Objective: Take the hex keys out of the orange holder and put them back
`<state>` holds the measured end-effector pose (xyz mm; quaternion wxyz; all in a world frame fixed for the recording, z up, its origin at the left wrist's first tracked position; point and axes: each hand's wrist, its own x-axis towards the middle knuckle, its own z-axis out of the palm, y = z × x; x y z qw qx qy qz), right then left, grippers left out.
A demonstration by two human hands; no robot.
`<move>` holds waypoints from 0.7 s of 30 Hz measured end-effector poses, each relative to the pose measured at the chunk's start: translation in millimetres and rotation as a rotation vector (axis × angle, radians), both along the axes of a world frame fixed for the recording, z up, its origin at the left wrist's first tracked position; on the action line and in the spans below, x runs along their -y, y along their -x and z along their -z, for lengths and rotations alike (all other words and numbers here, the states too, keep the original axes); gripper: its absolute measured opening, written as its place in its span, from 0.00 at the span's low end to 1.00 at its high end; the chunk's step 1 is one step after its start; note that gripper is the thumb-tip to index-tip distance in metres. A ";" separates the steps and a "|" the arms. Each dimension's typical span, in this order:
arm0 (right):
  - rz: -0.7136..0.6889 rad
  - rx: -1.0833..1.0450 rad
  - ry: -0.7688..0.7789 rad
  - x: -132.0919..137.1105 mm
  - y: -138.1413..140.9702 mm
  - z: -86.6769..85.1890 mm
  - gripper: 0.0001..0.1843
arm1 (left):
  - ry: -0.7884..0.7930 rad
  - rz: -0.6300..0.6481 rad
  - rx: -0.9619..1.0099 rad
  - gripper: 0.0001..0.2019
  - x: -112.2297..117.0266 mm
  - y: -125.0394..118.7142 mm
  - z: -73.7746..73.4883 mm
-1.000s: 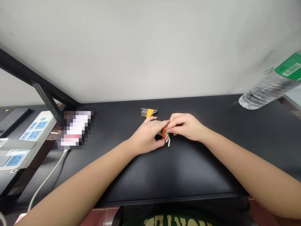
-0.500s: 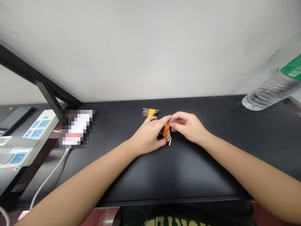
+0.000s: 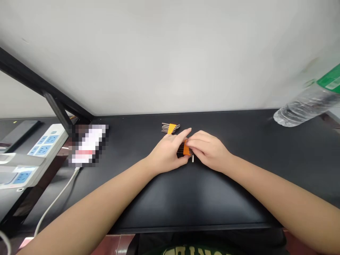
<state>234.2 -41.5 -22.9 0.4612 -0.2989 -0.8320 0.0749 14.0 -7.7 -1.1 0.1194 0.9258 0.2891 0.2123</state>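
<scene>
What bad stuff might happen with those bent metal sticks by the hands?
An L-shaped silver metal key might slip unnoticed from the orange plastic holder, since the right hand covers part of it. That hand's fingers, close against the metal, might get pinched. The left forearm could snag the thin white cable, which passes near it.

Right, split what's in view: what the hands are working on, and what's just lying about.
Working on:
orange holder, between left hand and right hand
its hex keys

Lying about:
second hex-key set, perhaps related
bottle
power strip
white cable
pixelated thing
</scene>
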 end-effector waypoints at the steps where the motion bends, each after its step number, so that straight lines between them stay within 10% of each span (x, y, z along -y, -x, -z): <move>1: 0.004 -0.004 0.009 -0.7 -0.4 0.5 0.13 | -0.006 -0.008 0.003 0.43 0.3 -0.3 -0.5; 10: -0.054 0.080 0.448 -4.1 -3.3 -0.1 0.32 | -0.014 0.002 -0.100 0.46 -3.9 1.1 2.8; 17: 0.017 0.221 0.381 -5.5 -3.3 0.8 0.30 | -0.098 0.007 -0.130 0.37 -4.6 6.9 -11.2; 21: 0.043 0.335 0.286 -2.6 -0.1 0.7 0.25 | -0.136 -0.199 0.014 0.29 -23.7 20.8 -17.4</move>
